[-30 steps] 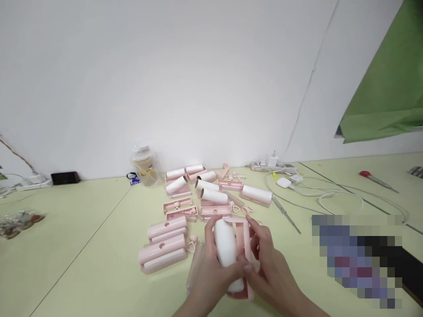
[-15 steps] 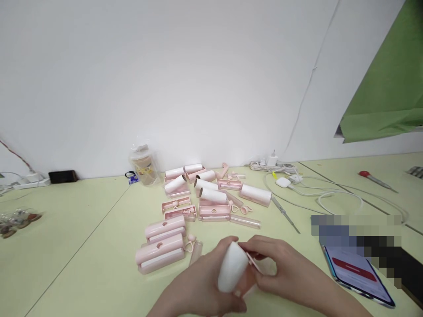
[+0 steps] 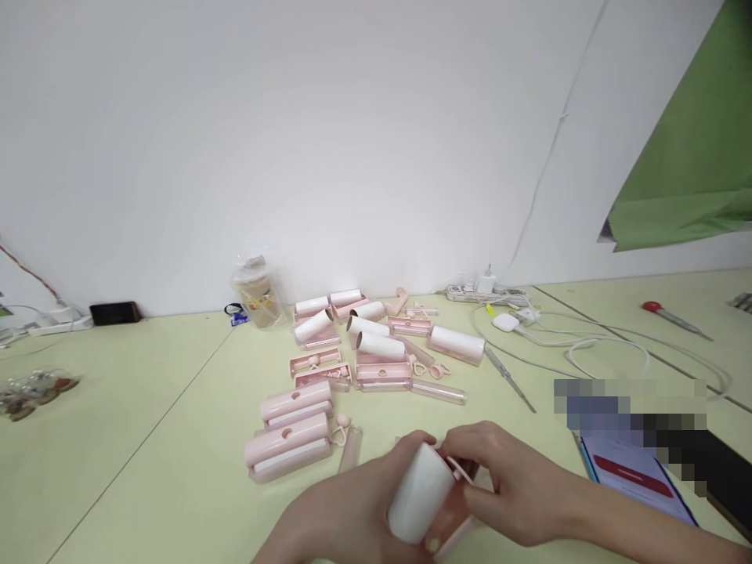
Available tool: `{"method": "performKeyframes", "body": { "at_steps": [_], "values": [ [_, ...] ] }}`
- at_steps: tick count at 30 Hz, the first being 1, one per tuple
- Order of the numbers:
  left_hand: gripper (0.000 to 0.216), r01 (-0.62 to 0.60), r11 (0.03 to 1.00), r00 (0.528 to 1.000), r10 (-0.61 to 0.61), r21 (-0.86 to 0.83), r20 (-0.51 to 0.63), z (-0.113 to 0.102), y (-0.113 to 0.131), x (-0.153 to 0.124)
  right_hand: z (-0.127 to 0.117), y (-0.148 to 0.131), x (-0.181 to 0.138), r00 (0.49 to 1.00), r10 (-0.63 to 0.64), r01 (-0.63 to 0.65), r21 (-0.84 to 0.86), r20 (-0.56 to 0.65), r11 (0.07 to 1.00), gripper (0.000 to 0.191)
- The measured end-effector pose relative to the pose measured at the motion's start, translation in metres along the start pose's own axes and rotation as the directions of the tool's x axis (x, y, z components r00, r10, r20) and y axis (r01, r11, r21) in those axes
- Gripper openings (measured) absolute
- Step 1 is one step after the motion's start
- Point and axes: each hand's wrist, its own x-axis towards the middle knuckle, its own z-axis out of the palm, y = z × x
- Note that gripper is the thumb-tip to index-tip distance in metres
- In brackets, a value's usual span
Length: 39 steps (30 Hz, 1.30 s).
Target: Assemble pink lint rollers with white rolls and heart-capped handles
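My left hand (image 3: 346,509) grips a white paper roll (image 3: 418,493) from below and the left, low in the middle of the view. My right hand (image 3: 511,482) pinches a pink plastic holder (image 3: 455,517) against the roll's right end, thumb and fingers closed on it. Just beyond my hands lie two assembled pink rollers (image 3: 287,448) and a clear tube (image 3: 351,446). Farther back sits a cluster of white rolls (image 3: 376,343) and pink holder parts (image 3: 381,371).
A phone (image 3: 631,474) with a lit screen lies right of my right hand. White cables (image 3: 587,348), a charger and a power strip (image 3: 482,294) sit at the back right; a red-handled screwdriver (image 3: 670,317) farther right. A wrapped jar (image 3: 258,294) stands near the wall.
My hands have come down toward the table's near edge with the roll and the pink holder. The roll has tipped from upright to lying on a slant, its end toward me.
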Motion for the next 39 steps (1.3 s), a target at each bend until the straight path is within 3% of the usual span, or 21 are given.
{"method": "performKeyframes", "body": {
  "at_steps": [4,8,12,14,16,20,26,36,39],
  "values": [
    [0.069,-0.028,0.999,1.000,0.028,0.036,0.009,0.000,0.005,0.000,0.001,0.002,0.002,0.999,0.032,-0.033,0.032,0.024,0.999,0.015],
    [0.077,-0.046,0.998,0.999,0.045,-0.045,-0.030,0.000,0.010,-0.003,-0.012,0.001,0.007,0.991,0.115,-0.128,0.226,0.066,0.966,0.017],
    [0.089,0.009,0.980,0.995,-0.030,-0.199,-0.100,-0.002,0.007,-0.001,-0.025,0.005,0.010,0.969,0.096,-0.193,0.465,0.226,0.864,0.039],
    [0.082,-0.049,0.964,0.992,0.017,-0.260,-0.124,-0.003,0.006,0.002,-0.021,0.011,0.011,0.980,0.082,-0.171,0.555,0.181,0.814,0.042],
    [0.071,-0.126,0.946,0.982,0.075,-0.299,-0.175,-0.004,0.006,0.005,-0.008,0.017,0.011,0.994,0.093,-0.106,0.668,0.056,0.737,0.035],
    [0.064,-0.164,0.915,0.976,0.096,-0.369,-0.196,0.001,0.003,0.011,0.020,0.024,0.010,0.987,0.120,0.018,0.802,-0.111,0.597,0.032],
    [0.073,-0.168,0.905,0.975,0.095,-0.390,-0.199,0.011,-0.007,0.017,0.032,0.025,0.005,0.960,0.154,0.088,0.775,-0.233,0.625,0.034],
    [0.080,-0.138,0.913,0.980,0.069,-0.384,-0.186,0.012,-0.006,0.016,0.039,0.023,0.001,0.950,0.222,0.043,0.793,-0.221,0.608,0.032],
    [0.077,-0.138,0.901,0.983,0.073,-0.412,-0.170,0.012,-0.003,0.016,0.042,0.024,0.002,0.938,0.222,0.092,0.811,-0.265,0.578,0.044]
  ]
}}
